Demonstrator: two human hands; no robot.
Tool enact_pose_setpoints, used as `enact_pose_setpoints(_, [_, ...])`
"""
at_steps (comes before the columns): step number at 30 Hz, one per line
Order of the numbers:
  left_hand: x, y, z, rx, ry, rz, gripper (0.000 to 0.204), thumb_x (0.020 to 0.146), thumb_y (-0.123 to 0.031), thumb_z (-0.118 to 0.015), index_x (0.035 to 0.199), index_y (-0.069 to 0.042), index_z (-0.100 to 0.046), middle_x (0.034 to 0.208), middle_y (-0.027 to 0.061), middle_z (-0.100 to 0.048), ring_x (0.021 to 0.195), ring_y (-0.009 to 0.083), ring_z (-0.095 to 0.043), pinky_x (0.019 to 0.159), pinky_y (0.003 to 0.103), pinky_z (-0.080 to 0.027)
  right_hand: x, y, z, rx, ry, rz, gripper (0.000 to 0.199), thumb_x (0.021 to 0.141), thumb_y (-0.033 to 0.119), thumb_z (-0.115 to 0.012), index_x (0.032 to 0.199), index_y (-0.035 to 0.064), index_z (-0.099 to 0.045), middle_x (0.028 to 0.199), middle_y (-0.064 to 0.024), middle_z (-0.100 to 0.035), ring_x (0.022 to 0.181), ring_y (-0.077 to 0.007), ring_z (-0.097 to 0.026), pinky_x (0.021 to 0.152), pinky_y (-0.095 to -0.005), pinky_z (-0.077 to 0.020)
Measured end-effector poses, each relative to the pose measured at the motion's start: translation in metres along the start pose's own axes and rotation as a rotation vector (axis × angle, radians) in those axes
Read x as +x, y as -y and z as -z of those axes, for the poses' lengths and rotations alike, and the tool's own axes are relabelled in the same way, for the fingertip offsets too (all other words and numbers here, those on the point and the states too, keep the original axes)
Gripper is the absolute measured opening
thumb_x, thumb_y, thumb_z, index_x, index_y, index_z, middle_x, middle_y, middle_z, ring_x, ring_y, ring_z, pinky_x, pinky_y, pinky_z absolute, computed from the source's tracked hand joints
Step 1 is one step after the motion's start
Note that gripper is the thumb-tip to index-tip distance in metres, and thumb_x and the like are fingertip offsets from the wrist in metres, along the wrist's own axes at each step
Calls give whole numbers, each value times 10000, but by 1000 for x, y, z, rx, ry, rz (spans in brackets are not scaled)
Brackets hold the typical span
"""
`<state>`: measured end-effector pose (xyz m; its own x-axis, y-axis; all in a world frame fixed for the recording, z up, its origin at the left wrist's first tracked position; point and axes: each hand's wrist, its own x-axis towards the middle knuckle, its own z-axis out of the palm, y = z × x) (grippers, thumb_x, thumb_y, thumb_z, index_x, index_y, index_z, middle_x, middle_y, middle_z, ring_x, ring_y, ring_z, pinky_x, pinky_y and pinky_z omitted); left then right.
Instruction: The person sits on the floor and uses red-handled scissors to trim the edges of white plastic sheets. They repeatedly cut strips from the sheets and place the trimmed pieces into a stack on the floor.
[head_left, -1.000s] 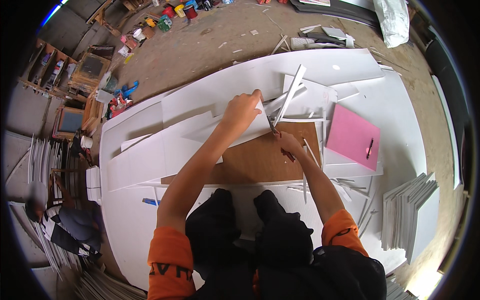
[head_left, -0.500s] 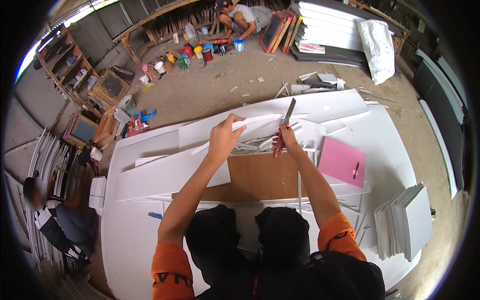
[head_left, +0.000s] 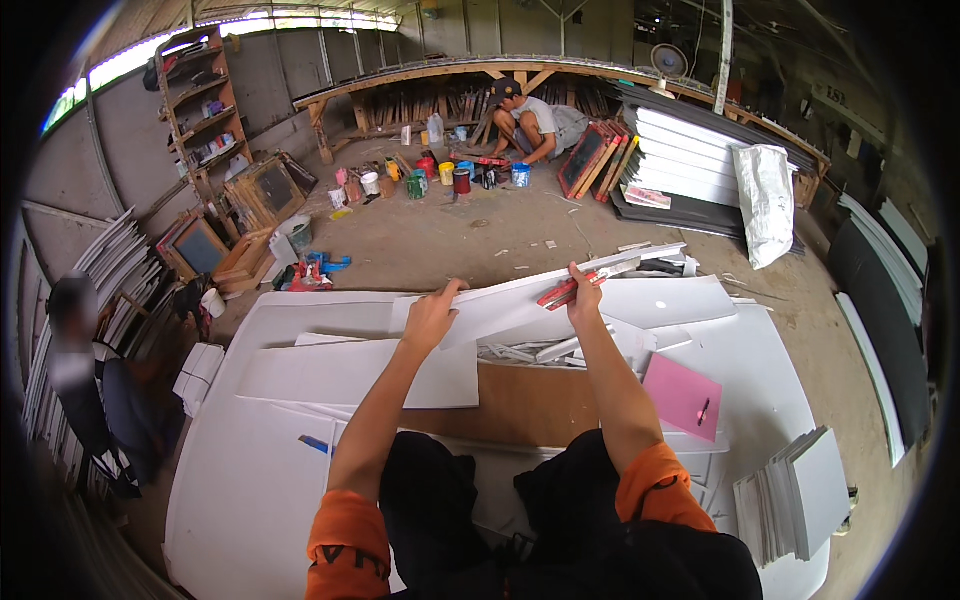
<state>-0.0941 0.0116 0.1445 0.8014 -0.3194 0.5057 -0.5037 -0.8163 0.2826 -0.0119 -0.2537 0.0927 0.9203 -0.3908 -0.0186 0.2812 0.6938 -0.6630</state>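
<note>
A long white board strip (head_left: 505,302) is raised over the far part of the work surface, slanting up to the right. My left hand (head_left: 431,316) is closed on its left end. My right hand (head_left: 585,297) is closed around the red handle of a cutter knife (head_left: 562,293) and is up against the strip. The knife's pale blade lies along the strip toward the right. Below my hands are a brown wooden board (head_left: 530,402), a white sheet (head_left: 350,372) and a pile of white offcuts (head_left: 545,352).
To the right lie a pink sheet (head_left: 680,396) with a pen and a stack of white panels (head_left: 795,495). A blue cutter (head_left: 316,443) rests at left. Beyond are paint cans (head_left: 461,182) and a crouching person (head_left: 528,125); another person (head_left: 85,370) sits at far left.
My view has tilted up. The strip is now raised at a slant with its broad face showing. The knife blade, upright before, now points right along the strip.
</note>
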Motion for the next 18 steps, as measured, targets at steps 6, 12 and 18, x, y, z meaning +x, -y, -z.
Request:
enact_pose_setpoints(6, [26, -30, -60, 155, 28, -53, 327, 746, -122, -544, 1038, -119, -396, 842, 118, -590, 710, 322, -585, 580, 420, -471, -47, -32, -38, -65, 124, -138, 177, 712, 73, -661, 714, 86, -484, 605, -21, -499, 493, -140, -484, 467, -260, -414])
enact_pose_setpoints(12, [18, -37, -81, 142, 129, -63, 362, 769, -131, -530, 1102, -158, -390, 840, 80, -588, 715, 292, -589, 557, 400, -476, -54, -32, -21, -346, 34, -206, 193, 741, 156, -638, 714, 40, -487, 565, -45, -489, 442, -138, -467, 414, -280, -412])
enact_pose_setpoints(18, [22, -41, -84, 163, 52, -211, 372, 769, -68, -494, 1112, -199, -432, 826, 54, -583, 674, 254, -589, 528, 361, -470, -26, -28, 19, -487, -125, -134, 147, 762, 91, -565, 759, 19, -437, 586, -92, -525, 440, -153, -489, 393, -275, -418])
